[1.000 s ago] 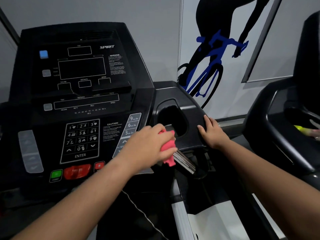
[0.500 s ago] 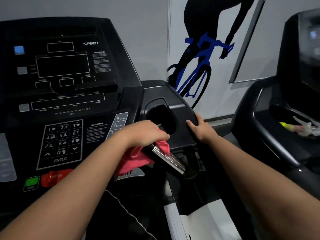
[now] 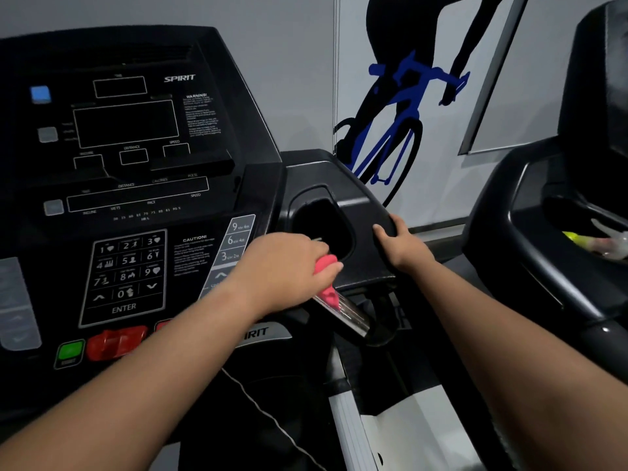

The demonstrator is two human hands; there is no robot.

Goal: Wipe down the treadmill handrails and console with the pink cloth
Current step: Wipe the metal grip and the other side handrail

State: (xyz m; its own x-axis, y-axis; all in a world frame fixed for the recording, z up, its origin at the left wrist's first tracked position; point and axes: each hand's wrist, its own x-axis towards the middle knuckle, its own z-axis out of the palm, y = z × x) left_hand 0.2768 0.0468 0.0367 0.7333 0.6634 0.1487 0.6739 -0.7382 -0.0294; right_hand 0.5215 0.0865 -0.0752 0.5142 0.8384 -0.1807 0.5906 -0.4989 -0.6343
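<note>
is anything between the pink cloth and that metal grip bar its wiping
Nothing visible. The left hand holds the pink cloth bunched right against the silver grip bar. The right hand rests apart on the cup holder housing.

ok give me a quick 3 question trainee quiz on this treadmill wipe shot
1. True or false: the left hand holds the pink cloth on the metal grip bar.
2. Where does the right hand rest? A) green start button B) outer edge of the cup holder panel C) keypad
3. Fill in: the brand on the console reads ____.

Key: 1 true; 2 B; 3 Spirit
</note>
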